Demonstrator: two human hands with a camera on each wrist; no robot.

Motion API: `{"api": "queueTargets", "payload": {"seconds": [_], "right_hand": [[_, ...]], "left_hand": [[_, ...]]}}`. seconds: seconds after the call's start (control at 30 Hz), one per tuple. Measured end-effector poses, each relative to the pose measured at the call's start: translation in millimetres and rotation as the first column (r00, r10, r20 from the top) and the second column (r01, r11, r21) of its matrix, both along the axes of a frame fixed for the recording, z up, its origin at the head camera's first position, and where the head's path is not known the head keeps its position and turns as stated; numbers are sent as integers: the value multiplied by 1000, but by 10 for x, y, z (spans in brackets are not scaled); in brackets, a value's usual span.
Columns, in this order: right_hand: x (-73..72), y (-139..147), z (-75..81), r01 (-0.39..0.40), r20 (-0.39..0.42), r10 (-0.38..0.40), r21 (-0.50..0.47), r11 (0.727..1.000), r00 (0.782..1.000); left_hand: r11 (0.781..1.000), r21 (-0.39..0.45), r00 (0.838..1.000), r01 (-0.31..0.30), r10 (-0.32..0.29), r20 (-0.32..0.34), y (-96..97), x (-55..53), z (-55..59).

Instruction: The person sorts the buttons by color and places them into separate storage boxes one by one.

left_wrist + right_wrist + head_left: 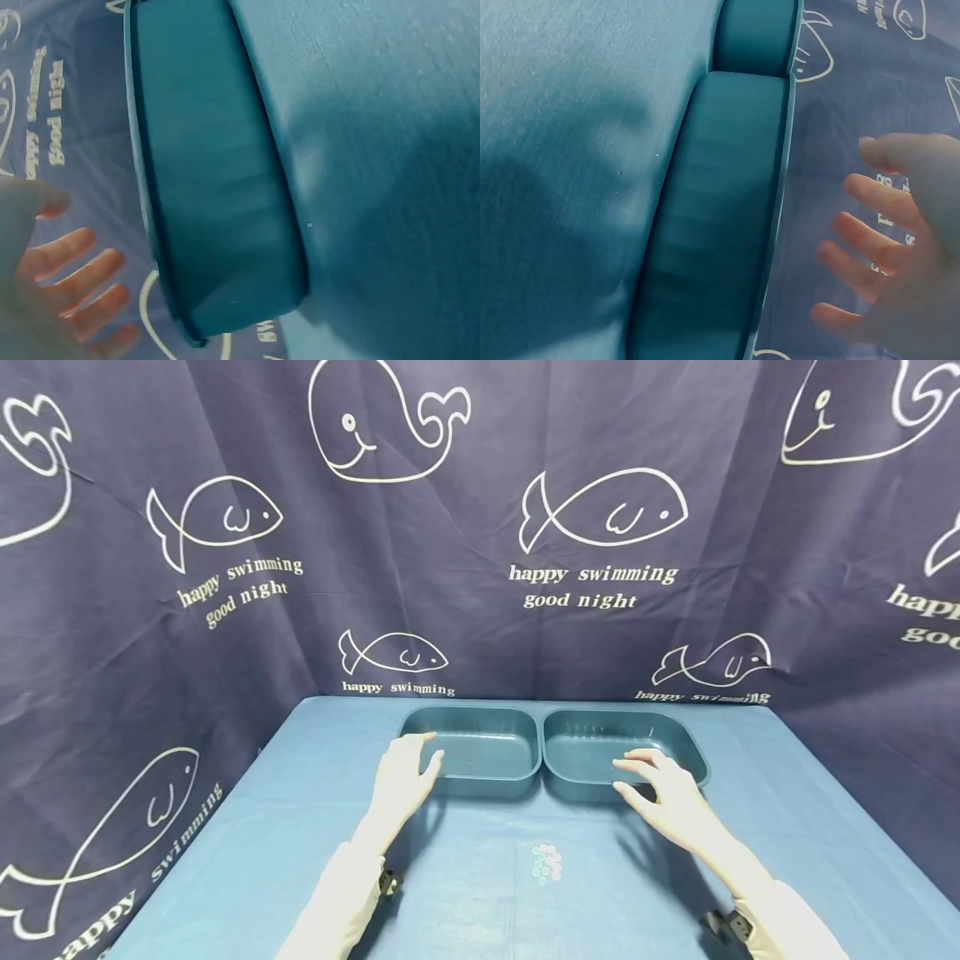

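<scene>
Two teal rectangular bins stand side by side at the far edge of the table. Over the near left corner of the left bin (pixel 468 787) hovers my left hand (pixel 402 774), fingers spread and holding nothing. Above the near right part of the right bin (pixel 581 791) is my right hand (pixel 667 793), its fingers loosely bent with nothing between them. Nearer to me, a small cluster of pink and pale green pieces (pixel 547 863) lies on the table; their kind is too small to tell. Both wrist views show the bins' outer walls beside the spread fingers.
A light blue cloth covers the table (pixel 465 902). Dark curtains (pixel 480 552) with white fish and whale drawings hang behind and at both sides. A small dark device (pixel 390 882) sits on the left wrist and another (pixel 738 927) on the right.
</scene>
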State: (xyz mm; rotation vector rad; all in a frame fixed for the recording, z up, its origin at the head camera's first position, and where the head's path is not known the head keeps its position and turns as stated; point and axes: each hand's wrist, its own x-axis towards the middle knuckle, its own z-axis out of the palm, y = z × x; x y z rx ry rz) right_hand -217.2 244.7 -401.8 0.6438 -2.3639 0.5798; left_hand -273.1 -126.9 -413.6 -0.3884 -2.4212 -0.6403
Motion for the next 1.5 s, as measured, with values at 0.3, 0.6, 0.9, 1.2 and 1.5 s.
{"api": "queueTargets", "payload": {"seconds": [0.3,0.6,0.9,1.2,1.5], "right_hand": [[-11,2,-4,-17,-76,10,-83,996,997],[-11,-24,-51,-22,-33,18,-156,988,999],[5,-102,-82,-12,34,19,-209,978,999],[43,-197,-128,45,140,-15,-210,977,990],[35,-329,-185,5,177,36,-224,975,984]], "left_hand": [[963,269,999,-25,31,-17,-151,-150,-89],[911,411,999,-40,31,30,-276,-325,-160],[835,541,990,-101,29,140,-310,-460,-242],[739,662,976,-126,-27,216,-325,-551,-281],[752,642,963,-149,-38,268,-312,-632,-317]]}}
